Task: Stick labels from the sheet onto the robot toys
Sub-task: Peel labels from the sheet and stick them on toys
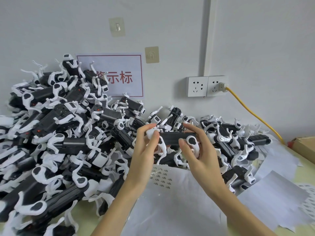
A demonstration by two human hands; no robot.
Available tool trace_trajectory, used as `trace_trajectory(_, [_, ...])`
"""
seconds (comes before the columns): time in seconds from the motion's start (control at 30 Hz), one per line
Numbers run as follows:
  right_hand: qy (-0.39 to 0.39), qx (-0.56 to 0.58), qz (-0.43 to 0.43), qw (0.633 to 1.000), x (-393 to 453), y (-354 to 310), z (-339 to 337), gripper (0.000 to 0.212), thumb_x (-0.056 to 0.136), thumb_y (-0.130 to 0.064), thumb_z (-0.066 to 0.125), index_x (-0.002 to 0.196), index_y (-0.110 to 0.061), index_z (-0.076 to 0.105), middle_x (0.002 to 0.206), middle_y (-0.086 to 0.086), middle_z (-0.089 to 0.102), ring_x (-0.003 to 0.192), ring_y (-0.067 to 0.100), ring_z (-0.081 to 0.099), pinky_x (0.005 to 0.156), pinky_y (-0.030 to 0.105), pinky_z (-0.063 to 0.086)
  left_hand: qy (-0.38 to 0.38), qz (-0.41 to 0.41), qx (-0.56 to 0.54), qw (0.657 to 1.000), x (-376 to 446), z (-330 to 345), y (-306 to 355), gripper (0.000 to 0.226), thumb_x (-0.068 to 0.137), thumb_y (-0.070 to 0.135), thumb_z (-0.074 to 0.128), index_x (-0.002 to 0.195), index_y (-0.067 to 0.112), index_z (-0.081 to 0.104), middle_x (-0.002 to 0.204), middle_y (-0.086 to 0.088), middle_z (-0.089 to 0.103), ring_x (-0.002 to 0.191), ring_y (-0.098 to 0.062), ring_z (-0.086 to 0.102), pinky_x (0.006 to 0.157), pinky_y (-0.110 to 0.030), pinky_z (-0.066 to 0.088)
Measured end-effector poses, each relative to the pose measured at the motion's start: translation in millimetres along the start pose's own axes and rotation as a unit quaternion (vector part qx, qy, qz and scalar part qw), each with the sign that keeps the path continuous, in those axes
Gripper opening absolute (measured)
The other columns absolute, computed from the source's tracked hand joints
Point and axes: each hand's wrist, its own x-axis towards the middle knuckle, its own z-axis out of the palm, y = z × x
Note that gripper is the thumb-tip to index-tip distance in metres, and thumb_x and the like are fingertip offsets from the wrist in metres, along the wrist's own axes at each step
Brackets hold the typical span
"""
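Two bare hands hold one black-and-white robot toy [175,139] level in the air above the label sheet [161,178], in front of the heap of toys. Left hand [144,150] grips the toy's white left end, its thumb curled over the near side and the other fingers [150,126] bent round the far side. Right hand [197,150] grips the toy's right end just beside a white leg joint with a black patch, thumb pressed on the dark body and the remaining fingers wrapped over the top; whether any fingertip carries a label cannot be told. The label sheet lies flat on the worktop [306,167] near its front middle, partly under the forearms, with rows of small dark-printed stickers too small to read. A big pile of robot toys [59,133] covers the left half of the worktop and runs along the back edge against the wall toward the right. Loose white backing papers [272,193] lie overlapping at the right side, one of them showing faint rows of printed marks. On the wall behind the pile hangs a white sign [119,75] with a red border and red Chinese characters, of which "示标" reads clearly while the first character is partly hidden by toys. Right of the sign sit two white wall sockets [207,86], a yellow cable [255,114] plugged into the right one and running down to the worktop's right edge beside a brown cardboard box [305,147]
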Motion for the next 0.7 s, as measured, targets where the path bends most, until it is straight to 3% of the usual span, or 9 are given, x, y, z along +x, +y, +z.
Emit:
trace_trajectory(0.1, [-0.001, 0.025, 0.014, 1.0, -0.2, 1.2, 1.7, 0.048, 0.097, -0.043, 0.062, 0.144, -0.043, 0.054, 0.134, -0.017, 0.064, 0.127, 0.011, 0.06, 0.112, 0.042, 0.048, -0.011, 0.026, 0.03, 0.999, -2.3, 2.4, 2.7, 0.022, 0.112, 0.027, 0.046, 0.129, 0.027, 0.06, 0.09, 0.015, 0.068, 0.099, -0.019, 0.067, 0.096, -0.038, 0.055])
trace_trajectory(0.2, [-0.027, 0.067, 0.05, 0.996, 3.1, 4.6, -1.6, 0.06, 0.094, -0.042, 0.06, 0.151, -0.049, 0.045, 0.105, -0.021, 0.06, 0.1, -0.001, 0.054, 0.094, 0.013, 0.049, -0.021, 0.035, 0.034, 0.999, -4.6, 4.9, 1.7, 0.024, 0.111, 0.028, 0.045, 0.131, 0.025, 0.059, 0.096, 0.003, 0.067, 0.104, -0.026, 0.067, 0.101, -0.041, 0.056])
trace_trajectory(0.27, [-0.037, 0.082, 0.067, 0.994, 4.3, 6.9, -5.7, 0.067, 0.092, -0.037, 0.056, 0.157, -0.047, 0.039, 0.108, -0.027, 0.058, 0.097, -0.004, 0.053, 0.085, 0.006, 0.045, -0.024, 0.037, 0.026, 0.999, -6.0, 6.5, 2.5, 0.026, 0.112, 0.03, 0.042, 0.132, 0.025, 0.056, 0.093, -0.001, 0.067, 0.108, -0.036, 0.065, 0.102, -0.043, 0.054])
trace_trajectory(0.33, [-0.039, 0.065, 0.057, 0.995, 3.7, 7.8, -7.9, 0.068, 0.093, -0.034, 0.05, 0.158, -0.046, 0.034, 0.123, -0.029, 0.062, 0.104, 0.0, 0.058, 0.094, 0.012, 0.044, -0.025, 0.047, 0.024, 0.998, -6.8, 7.5, 5.9, 0.026, 0.112, 0.031, 0.039, 0.132, 0.024, 0.054, 0.084, 0.005, 0.067, 0.104, -0.04, 0.065, 0.101, -0.043, 0.052])
trace_trajectory(0.37, [-0.038, 0.054, 0.055, 0.996, 3.0, 7.1, -7.3, 0.068, 0.094, -0.037, 0.05, 0.159, -0.048, 0.032, 0.121, -0.02, 0.064, 0.104, 0.006, 0.059, 0.098, 0.018, 0.043, -0.026, 0.051, 0.029, 0.998, -6.5, 6.7, 6.8, 0.027, 0.112, 0.032, 0.038, 0.132, 0.024, 0.054, 0.083, 0.005, 0.066, 0.1, -0.038, 0.066, 0.099, -0.04, 0.053])
trace_trajectory(0.53, [0.011, -0.008, 0.026, 1.0, -1.5, 8.8, 1.7, 0.061, 0.098, -0.056, 0.058, 0.155, -0.043, 0.04, 0.072, -0.022, 0.051, 0.059, 0.002, 0.045, 0.07, 0.012, 0.042, -0.049, 0.044, 0.026, 0.998, -6.1, 3.1, 4.4, 0.029, 0.108, 0.037, 0.043, 0.131, 0.025, 0.056, 0.089, -0.004, 0.065, 0.089, -0.02, 0.065, 0.09, -0.029, 0.054])
trace_trajectory(0.57, [0.021, -0.004, 0.02, 1.0, -1.3, 7.5, 2.6, 0.055, 0.101, -0.053, 0.059, 0.152, -0.043, 0.044, 0.079, -0.023, 0.06, 0.057, 0.004, 0.043, 0.065, 0.015, 0.041, -0.061, 0.04, 0.023, 0.997, -6.2, 3.4, 3.9, 0.028, 0.107, 0.037, 0.045, 0.13, 0.025, 0.056, 0.086, 0.0, 0.063, 0.083, -0.016, 0.062, 0.083, -0.025, 0.053])
trace_trajectory(0.63, [0.012, 0.012, 0.021, 1.0, 1.6, 5.6, 1.7, 0.05, 0.102, -0.042, 0.058, 0.15, -0.044, 0.043, 0.117, -0.019, 0.069, 0.064, 0.009, 0.05, 0.066, 0.021, 0.045, -0.083, 0.04, 0.029, 0.995, -6.7, 2.2, 2.0, 0.028, 0.103, 0.041, 0.054, 0.127, 0.027, 0.053, 0.08, 0.003, 0.056, 0.071, -0.009, 0.053, 0.067, -0.017, 0.048])
trace_trajectory(0.7, [-0.026, 0.004, 0.023, 0.999, 7.1, 5.6, -4.1, 0.055, 0.105, -0.029, 0.058, 0.154, -0.043, 0.036, 0.138, -0.018, 0.061, 0.089, 0.011, 0.058, 0.081, 0.03, 0.05, -0.091, 0.034, 0.067, 0.993, -5.6, -1.4, 0.0, 0.027, 0.101, 0.042, 0.065, 0.124, 0.035, 0.053, 0.081, -0.003, 0.058, 0.072, -0.012, 0.054, 0.063, -0.015, 0.046])
